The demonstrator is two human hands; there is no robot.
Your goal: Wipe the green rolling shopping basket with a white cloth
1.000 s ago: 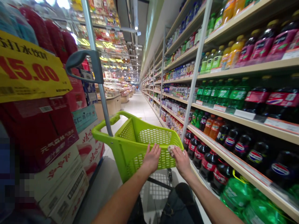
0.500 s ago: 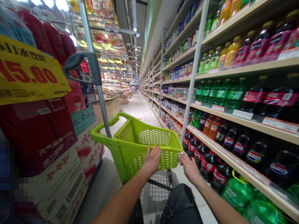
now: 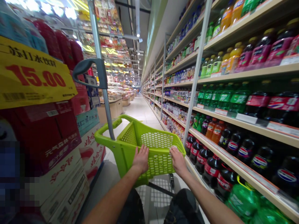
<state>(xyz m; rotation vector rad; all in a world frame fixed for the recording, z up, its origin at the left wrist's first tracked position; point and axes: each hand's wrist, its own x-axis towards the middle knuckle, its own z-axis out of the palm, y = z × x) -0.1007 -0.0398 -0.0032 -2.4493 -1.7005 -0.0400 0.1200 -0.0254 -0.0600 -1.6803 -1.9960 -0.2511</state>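
A bright green plastic shopping cart [image 3: 116, 146] with a pierced basket stands side-on before my knees. My left hand [image 3: 141, 159] lies against the near wall of its basket, fingers stretched out, tips at the rim, holding nothing. My right hand [image 3: 177, 158] is at the same rim, farther right, near the basket's front end. Its fingers are curled over a small crumpled whitish cloth [image 3: 173, 148], mostly covered by them and pressed to the rim. The inside of the basket shows only its perforated walls; its floor is hidden.
Shelves [image 3: 224, 113] of drink bottles run along the right, with cola bottles [image 3: 211, 168] low beside my right arm. Stacked drink cartons [image 3: 63, 177] and a yellow price sign [image 3: 37, 74] stand left. A grey metal pole with a handle [image 3: 102, 73] rises behind the cart.
My right hand has moved left, from beyond the basket's front corner onto its near rim, carrying the cloth. My left hand has shifted slightly left along the basket wall.
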